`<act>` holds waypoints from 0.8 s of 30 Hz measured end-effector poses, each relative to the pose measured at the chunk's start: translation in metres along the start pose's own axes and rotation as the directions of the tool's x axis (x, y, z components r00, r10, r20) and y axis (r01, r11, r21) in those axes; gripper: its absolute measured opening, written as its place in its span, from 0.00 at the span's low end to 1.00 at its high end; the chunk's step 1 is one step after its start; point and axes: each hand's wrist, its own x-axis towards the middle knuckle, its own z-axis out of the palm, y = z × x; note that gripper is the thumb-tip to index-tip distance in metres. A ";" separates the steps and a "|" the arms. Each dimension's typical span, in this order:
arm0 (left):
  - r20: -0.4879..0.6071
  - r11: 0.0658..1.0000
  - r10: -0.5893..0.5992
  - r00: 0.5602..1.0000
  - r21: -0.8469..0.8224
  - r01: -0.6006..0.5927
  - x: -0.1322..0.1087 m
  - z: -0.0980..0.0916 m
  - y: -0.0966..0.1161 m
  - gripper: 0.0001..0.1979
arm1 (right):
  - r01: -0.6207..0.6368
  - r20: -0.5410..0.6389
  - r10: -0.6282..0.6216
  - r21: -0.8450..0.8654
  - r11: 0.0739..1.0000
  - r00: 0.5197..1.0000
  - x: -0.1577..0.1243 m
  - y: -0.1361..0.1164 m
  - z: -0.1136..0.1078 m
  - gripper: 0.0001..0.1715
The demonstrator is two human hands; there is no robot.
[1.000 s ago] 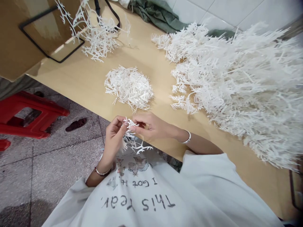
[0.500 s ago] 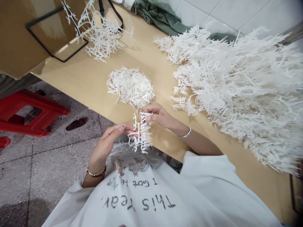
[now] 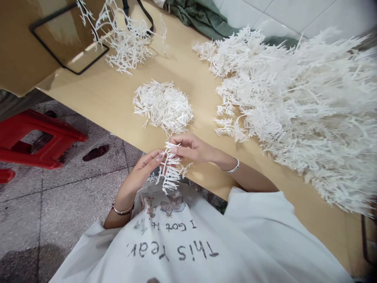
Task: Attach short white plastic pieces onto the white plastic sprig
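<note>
Both my hands hold a white plastic branched sprue [image 3: 171,169] at the table's near edge, above my white shirt. My right hand [image 3: 190,147] pinches its top end with closed fingers. My left hand [image 3: 141,175] grips its side with fingertips closed on it. Just beyond my hands lies a small heap of short white plastic pieces [image 3: 163,106] on the tan table [image 3: 112,102].
A very large pile of white plastic sprues [image 3: 300,102] covers the table's right side. A smaller bunch of sprues [image 3: 126,43] lies far left by a cardboard box [image 3: 23,43]. Green cloth [image 3: 203,19] lies at the back. A red stool [image 3: 38,137] stands on the floor at left.
The sprue was opened out and lifted toward the small heap half a second ago; now my hands are back together at the table edge, still holding it.
</note>
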 end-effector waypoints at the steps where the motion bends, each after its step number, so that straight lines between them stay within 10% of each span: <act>1: 0.004 1.000 0.000 1.000 -0.011 0.000 0.001 0.002 0.000 0.11 | 0.002 0.013 -0.001 -0.040 0.999 1.000 0.000 -0.001 0.001 0.20; 8: -0.096 0.998 0.057 0.994 0.013 -0.057 0.002 0.008 -0.001 0.08 | 0.027 0.090 -0.002 -0.283 0.959 0.996 -0.004 -0.013 -0.003 0.20; 17: -0.073 1.000 0.007 0.997 0.002 -0.007 -0.004 0.012 0.000 0.08 | 0.051 0.141 -0.023 -0.198 0.979 0.990 -0.004 -0.012 -0.001 0.21; 24: 0.012 0.961 -0.144 0.990 -0.238 0.143 -0.005 0.010 -0.006 0.15 | -0.032 0.210 -0.019 0.237 0.971 0.978 -0.006 -0.007 0.009 0.18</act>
